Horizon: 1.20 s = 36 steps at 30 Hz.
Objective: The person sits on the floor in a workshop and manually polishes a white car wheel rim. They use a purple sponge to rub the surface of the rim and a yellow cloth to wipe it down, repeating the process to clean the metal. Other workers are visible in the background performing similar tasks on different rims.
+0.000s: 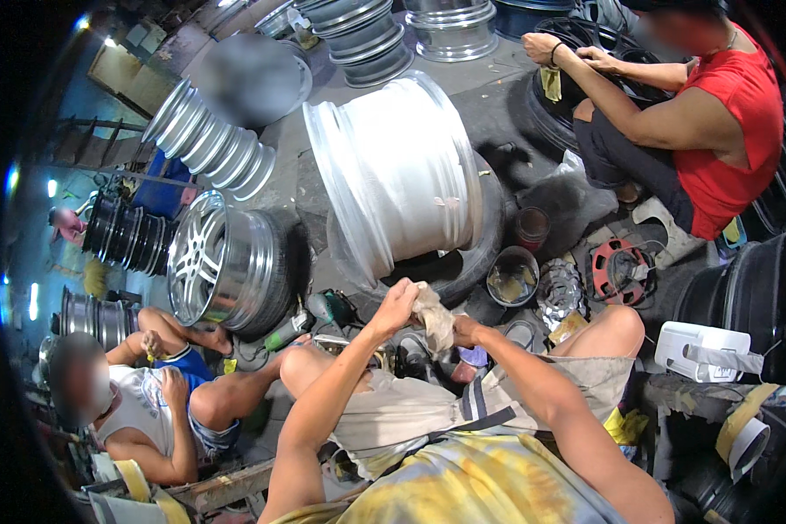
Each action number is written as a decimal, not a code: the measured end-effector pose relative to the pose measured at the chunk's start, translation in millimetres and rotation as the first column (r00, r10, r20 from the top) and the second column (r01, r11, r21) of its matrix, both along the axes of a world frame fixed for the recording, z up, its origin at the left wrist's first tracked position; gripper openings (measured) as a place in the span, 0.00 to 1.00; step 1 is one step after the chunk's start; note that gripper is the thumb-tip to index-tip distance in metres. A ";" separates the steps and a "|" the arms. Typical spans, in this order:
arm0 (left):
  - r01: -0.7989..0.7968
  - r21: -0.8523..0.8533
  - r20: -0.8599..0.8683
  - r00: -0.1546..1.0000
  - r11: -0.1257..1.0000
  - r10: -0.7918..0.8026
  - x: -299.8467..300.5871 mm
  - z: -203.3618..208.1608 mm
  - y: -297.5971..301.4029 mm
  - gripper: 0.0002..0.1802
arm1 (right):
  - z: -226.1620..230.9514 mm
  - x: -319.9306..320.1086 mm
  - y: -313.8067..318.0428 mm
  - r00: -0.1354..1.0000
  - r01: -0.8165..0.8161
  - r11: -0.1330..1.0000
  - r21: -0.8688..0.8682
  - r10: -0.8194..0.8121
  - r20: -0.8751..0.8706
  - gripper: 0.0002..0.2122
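A crumpled beige cloth-like piece (433,320) is stretched between my two hands, above my lap. My left hand (398,304) is closed on its upper left edge. On its lower right side my right hand (470,333) is closed too, its fingers partly hidden. Just beyond my hands, a large silvery-white wheel rim (402,166) lies on its side on a black tyre (492,236). Neither hand touches the rim.
Right of the tyre stand a bucket (513,276) and a red round part (620,271). A green power tool (286,332) lies left of my knees. Stacked rims (214,144) rise behind. Co-workers sit at right, in a red top (742,131), and at lower left (144,410).
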State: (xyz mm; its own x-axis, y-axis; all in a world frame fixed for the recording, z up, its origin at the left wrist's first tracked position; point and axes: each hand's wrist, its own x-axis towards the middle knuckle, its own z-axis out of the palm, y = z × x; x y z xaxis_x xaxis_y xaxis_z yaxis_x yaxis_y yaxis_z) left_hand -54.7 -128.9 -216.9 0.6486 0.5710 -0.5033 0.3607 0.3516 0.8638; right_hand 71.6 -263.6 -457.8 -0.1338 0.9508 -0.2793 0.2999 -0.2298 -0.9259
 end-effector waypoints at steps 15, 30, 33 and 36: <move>0.773 0.573 -0.605 0.622 0.270 -0.496 -32.7 53.3 -0.3 0.24 | 174.2 26.8 14.4 0.899 -0.048 0.972 -0.228 -0.058 -0.434 0.27; 0.396 0.875 -0.399 0.916 -0.278 0.049 116.0 272.6 244.8 0.22 | 110.4 30.1 0.2 0.965 -0.093 0.957 -0.276 0.155 0.213 0.28; 0.739 0.661 -0.721 0.673 -0.130 0.162 156.4 235.0 248.5 0.17 | 73.7 46.5 -6.0 0.956 -0.039 0.975 -0.219 0.100 0.275 0.28; 0.586 0.745 -0.570 0.808 -0.320 0.151 130.2 211.9 190.7 0.16 | 55.8 51.2 -11.7 0.963 0.008 0.963 -0.270 0.065 0.263 0.27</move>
State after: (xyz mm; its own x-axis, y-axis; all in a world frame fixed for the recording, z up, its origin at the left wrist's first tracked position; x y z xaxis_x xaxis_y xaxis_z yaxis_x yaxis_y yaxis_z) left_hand 75.5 61.8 -5.0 0.8935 0.3857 0.2302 0.4366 -0.8660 -0.2437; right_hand 122.8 -275.3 -402.0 -0.0453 0.8334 -0.5508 0.5372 -0.4445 -0.7168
